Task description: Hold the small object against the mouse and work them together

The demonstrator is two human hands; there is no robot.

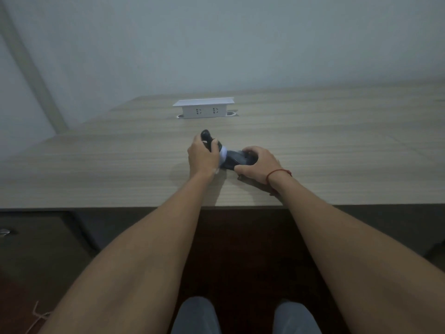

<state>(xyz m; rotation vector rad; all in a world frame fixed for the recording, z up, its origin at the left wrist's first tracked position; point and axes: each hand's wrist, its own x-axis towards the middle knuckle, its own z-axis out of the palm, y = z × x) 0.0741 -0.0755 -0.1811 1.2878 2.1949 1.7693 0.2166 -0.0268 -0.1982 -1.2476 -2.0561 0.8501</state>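
Wooden counter (313, 145) carries one socket box (204, 109); two hands, left hand (201, 158) and right hand (258, 165), have fingers curled around one dark object (237, 160).

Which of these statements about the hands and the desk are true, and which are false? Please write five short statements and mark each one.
1. The left hand grips a black handle-like object. True.
2. The right hand is lifted high above the wooden desk. False: it lies low on the desk, its fingers curled round a dark object.
3. A white pop-up socket box stands behind the hands. True.
4. A plug is inserted in the socket box. False: both outlets are free.
5. A red string bracelet is on the left wrist. False: it is on the right wrist.
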